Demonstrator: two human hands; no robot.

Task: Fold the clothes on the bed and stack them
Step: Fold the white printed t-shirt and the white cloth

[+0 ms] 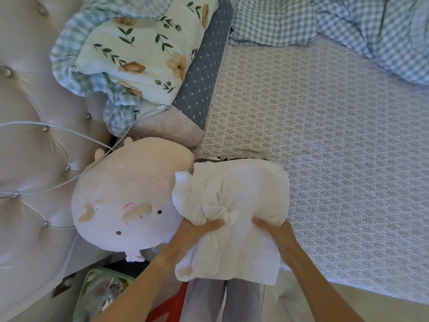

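Note:
A folded white garment (239,205) is held at the bed's near edge, bunched and creased in its middle. My left hand (197,231) grips its left lower side, thumb on top. My right hand (276,235) grips its right lower side, fingers underneath and thumb on top. A strip of dark clothing (216,159) shows just behind the white garment, mostly hidden by it. Whether the white garment rests on that clothing or is lifted off it, I cannot tell.
A round pink plush pillow (125,201) lies against the garment's left side. A floral pillow (139,54) and a blue-grey pillow (199,89) sit at the head. The patterned sheet (336,147) stretches right; a checked duvet (383,36) is bunched far right. A padded headboard (30,159) stands left.

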